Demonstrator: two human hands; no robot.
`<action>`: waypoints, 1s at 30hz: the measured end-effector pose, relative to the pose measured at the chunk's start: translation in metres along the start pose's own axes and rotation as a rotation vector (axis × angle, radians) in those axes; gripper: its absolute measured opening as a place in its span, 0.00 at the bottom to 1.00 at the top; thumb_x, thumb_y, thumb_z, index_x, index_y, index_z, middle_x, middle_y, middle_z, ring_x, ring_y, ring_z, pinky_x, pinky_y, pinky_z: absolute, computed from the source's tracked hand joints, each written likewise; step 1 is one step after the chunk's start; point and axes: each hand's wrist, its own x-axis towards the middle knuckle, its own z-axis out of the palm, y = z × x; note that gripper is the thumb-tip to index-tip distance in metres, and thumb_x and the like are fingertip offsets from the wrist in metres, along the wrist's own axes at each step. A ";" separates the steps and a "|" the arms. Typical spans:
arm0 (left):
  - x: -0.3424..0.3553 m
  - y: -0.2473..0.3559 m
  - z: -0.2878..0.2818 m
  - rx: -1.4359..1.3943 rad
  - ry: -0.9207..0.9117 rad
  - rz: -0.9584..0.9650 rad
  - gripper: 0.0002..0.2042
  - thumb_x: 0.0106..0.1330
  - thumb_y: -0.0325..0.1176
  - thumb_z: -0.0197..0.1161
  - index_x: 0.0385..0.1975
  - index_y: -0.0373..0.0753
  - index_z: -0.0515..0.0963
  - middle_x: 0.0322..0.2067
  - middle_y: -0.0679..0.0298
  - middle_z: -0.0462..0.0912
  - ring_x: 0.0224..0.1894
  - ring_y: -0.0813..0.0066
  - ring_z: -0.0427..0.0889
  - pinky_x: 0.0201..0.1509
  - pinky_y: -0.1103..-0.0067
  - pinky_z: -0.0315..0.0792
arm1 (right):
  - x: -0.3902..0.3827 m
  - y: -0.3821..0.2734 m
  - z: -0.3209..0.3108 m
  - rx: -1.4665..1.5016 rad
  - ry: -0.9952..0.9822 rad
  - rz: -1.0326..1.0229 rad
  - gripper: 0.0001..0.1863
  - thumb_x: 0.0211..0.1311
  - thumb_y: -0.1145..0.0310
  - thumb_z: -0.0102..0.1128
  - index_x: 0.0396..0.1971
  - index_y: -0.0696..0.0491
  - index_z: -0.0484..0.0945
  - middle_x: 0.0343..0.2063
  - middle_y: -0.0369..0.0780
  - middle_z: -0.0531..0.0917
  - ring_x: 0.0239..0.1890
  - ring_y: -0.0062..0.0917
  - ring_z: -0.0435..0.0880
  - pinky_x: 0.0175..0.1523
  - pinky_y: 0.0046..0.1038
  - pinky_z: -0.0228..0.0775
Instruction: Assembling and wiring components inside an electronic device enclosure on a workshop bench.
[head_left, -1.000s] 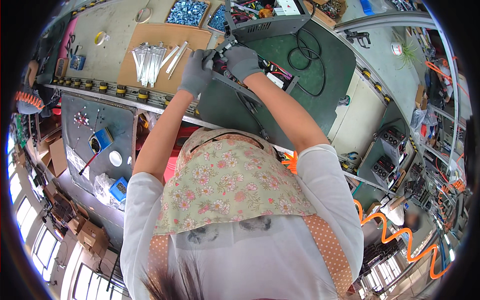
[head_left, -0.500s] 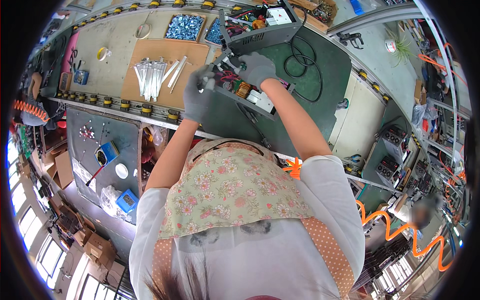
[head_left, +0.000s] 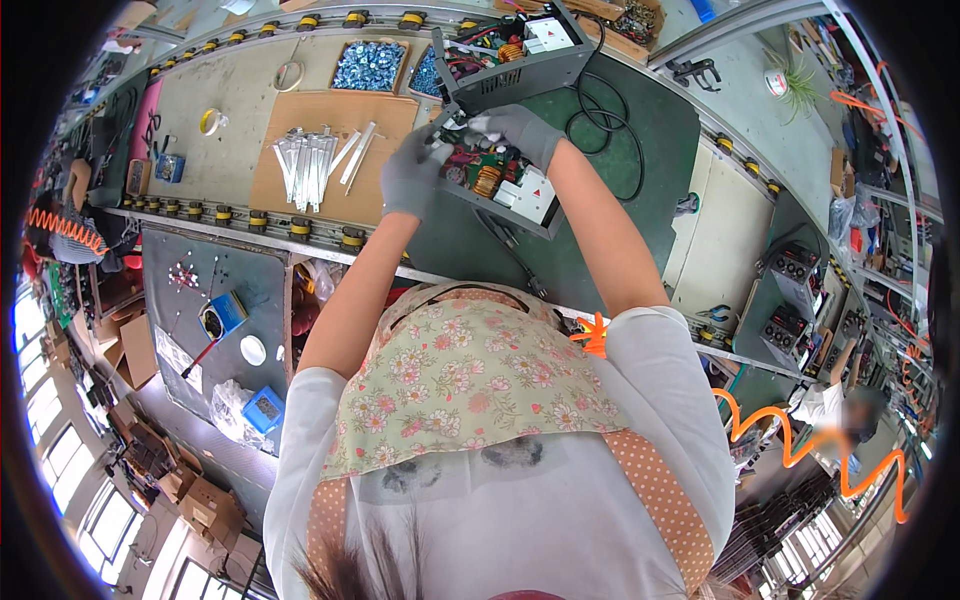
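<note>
An open grey electronic device point(head_left: 540, 222) lies on the green work mat, its circuit board, copper coil point(head_left: 488, 181) and white block point(head_left: 526, 196) exposed. My left hand point(head_left: 410, 178), in a grey glove, curls its fingers around the left end of the casing. From the far side my gloved right hand point(head_left: 520, 130) reaches over, fingers bent together near the left hand's fingertips at that same end. Whatever the right fingers pinch is too small to make out. Just beyond them stands a second open device point(head_left: 530, 78) of the same kind.
Flat silvery metal strips point(head_left: 308, 165) lie on a brown board point(head_left: 385, 190) to the left. Behind them is a tray of blue-silver screws point(head_left: 370, 65). A black cable point(head_left: 630, 125) loops over the green mat point(head_left: 665, 170). Several stacked devices point(head_left: 790, 265) stand at the right.
My right hand has drawn back from above the circuit board, uncovering more of it, and its fingers are now at the casing's left end. My left hand stays there. The whole view has tilted slightly.
</note>
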 end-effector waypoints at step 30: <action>0.011 -0.004 0.016 0.289 0.006 0.287 0.22 0.58 0.30 0.67 0.53 0.42 0.69 0.38 0.53 0.82 0.39 0.54 0.81 0.41 0.65 0.76 | 0.024 0.022 0.043 -0.178 0.306 -0.097 0.20 0.53 0.51 0.69 0.41 0.49 0.86 0.38 0.44 0.87 0.42 0.38 0.85 0.50 0.33 0.75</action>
